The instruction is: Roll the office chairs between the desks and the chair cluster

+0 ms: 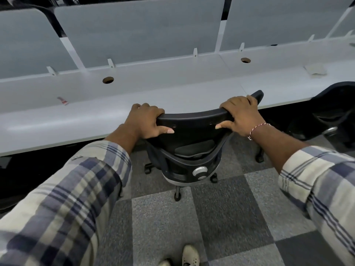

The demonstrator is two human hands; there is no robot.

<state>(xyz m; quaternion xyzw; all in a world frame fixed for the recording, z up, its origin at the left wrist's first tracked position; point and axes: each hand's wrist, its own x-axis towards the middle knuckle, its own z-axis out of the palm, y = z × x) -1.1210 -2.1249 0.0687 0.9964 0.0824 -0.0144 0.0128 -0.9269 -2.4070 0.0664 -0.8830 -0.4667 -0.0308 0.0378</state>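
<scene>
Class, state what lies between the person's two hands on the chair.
Head view: between left hand and right hand runs only the bare backrest rim of the office chair; both grip it.

Checkered carpet point(221, 217) underfoot; divider panels point(138, 29) at back; red-white scrap point(63, 100) left; crumpled white wad point(315, 69) right.

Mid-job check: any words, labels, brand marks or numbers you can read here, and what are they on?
None can be read.
The red-and-white scrap on the desk: too blurred to tell any print.
The silver knob on the chair back: any marking too small to read.
</scene>
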